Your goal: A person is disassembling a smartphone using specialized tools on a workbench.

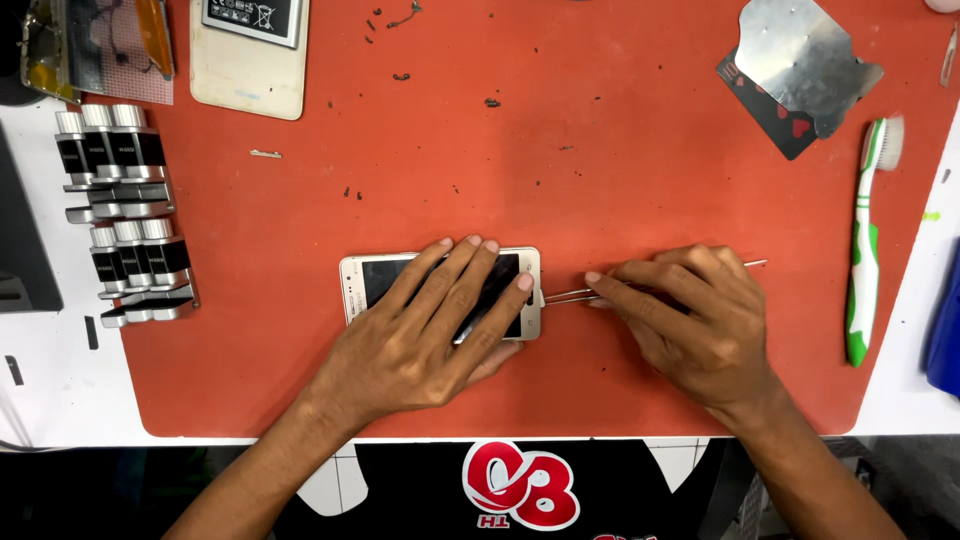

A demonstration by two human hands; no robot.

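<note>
A gold phone (440, 293) lies flat on a red mat (600, 190) in the lower middle of the frame. The mat covers most of the white desk (40, 380).

The left hand (420, 330) lies spread out on top of the phone and presses it down. Its fingers (470, 275) are flat and open across the dark screen, and its thumb sits under the phone's near edge.

The right hand (690, 320) is just to the right of the phone. It is curled around thin metal tweezers (575, 295) and pinches them. The tips of the tweezers touch the right end of the phone. The back end of the tweezers sticks out past the hand, toward the right.

In the upper left of the frame sits a cream phone back with a battery (250, 50). Beside it, in the corner, is a clear part with orange strips (100, 45). Down the left edge of the mat stand two groups of silver and black metal clamps (125, 210).

In the upper right lies a shiny thin metal sheet (805, 60) on top of a dark playing card (775, 115). A green and white toothbrush (865, 245) lies along the right edge of the mat. Small dark crumbs (490, 102) are scattered on the upper part of the mat.
</note>
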